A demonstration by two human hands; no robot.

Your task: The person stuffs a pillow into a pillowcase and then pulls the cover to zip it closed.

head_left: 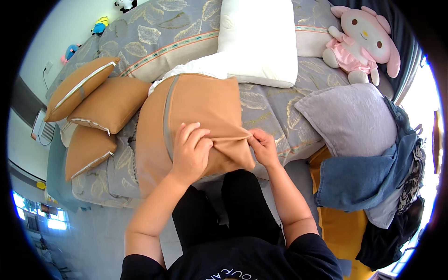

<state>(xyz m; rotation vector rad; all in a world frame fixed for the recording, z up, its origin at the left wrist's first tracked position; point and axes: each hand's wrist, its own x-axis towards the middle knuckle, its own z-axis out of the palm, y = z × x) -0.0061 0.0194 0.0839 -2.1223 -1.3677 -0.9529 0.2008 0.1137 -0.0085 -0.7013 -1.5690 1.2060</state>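
A tan cushion cover (200, 100) with a grey stripe lies at the bed's near edge, in front of my legs. My right hand (264, 146) pinches its right edge and pulls the fabric into a pointed fold. On the middle of the cover, my left hand (191, 151) has its fingers curled at the other end of that fold, gripping the cloth. White fabric (200, 66) shows along the cover's far side; whether it belongs to the cover or lies beneath it I cannot tell. Just beyond lies a white pillow (259, 42).
Several tan zipped cushions (109, 100) are piled at the left. At the right are a grey cushion (352, 119), blue denim clothing (354, 179) and a pink-and-white plush rabbit (364, 39). Grey leaf-patterned bedding (163, 30) covers the bed.
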